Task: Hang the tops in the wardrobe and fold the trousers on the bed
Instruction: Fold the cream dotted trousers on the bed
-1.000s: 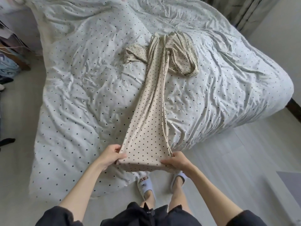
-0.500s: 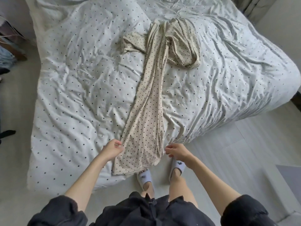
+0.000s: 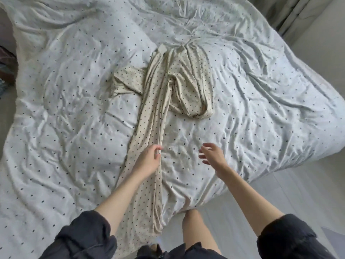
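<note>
Both hands empty, left hand [image 3: 147, 161] loosely open over the trousers [image 3: 149, 146], right hand [image 3: 212, 155] spread above the bed [image 3: 65, 128]; the leg overhanging the near edge may slide off.

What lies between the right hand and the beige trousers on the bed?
Only bare dotted duvet. In the head view nothing else lies between the right hand and the trousers; the hand hangs open beside them.

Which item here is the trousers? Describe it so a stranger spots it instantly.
Start at the bed, covered in a pale blue dotted duvet. Down its middle runs a long cream strip, the trousers, bunched at the far end. They are cream and densely dotted; the duvet is bluish with sparser dots.
</note>
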The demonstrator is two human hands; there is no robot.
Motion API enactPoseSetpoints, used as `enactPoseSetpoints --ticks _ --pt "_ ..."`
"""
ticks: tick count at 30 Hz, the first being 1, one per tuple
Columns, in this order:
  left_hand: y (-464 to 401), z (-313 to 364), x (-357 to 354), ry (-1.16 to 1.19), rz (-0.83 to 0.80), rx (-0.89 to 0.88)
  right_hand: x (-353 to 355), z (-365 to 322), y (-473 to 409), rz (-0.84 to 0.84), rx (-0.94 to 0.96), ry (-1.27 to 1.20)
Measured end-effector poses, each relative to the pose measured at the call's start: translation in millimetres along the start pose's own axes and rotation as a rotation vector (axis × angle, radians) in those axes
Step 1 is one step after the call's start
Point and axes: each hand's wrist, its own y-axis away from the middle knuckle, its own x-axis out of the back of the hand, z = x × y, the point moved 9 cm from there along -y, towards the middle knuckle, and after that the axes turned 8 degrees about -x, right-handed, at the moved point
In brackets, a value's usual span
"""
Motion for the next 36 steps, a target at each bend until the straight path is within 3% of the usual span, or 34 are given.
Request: enactPoseSetpoints --ticks 3,5,9,14,17,21,24,26,30,36 --pt "-51 32 -11 -0.114 -0.092 -0.040 24 -46 -37 0.045 0.032 -0.051" --pt "-104 48 -25 -0.113 -0.138 0.032 42 -76 -80 0.039 -0.015 -0.091" --pt "-153 62 -23 -0.181 -0.042 -0.003 33 -98 -109 -0.025 -0.083 -0.066" --pt "-193 72 0 -0.675 0.075 -0.095 36 -107 -129 -0.001 -0.069 -0.207" --pt "-197 81 0 -0.769 0.066 -0.183 51 -106 -133 0.002 -0.081 -0.316" --pt "-185 84 2 -0.664 0.035 -0.176 69 -112 -129 0.040 -0.094 -0.326" --pt "-164 87 -15 -0.552 -0.163 -0.134 63 -103 -120 0.037 -0.181 -0.256" --pt "-146 93 -29 -0.447 -0.290 -0.150 47 -88 -108 -0.012 -0.294 -0.199" --pt "-108 112 -38 -0.309 -0.364 -0.199 3 -60 -68 -0.174 -0.458 -0.307" --pt "-56 108 -48 -0.185 -0.402 -0.159 9 -36 -32 -0.079 -0.378 -0.377"
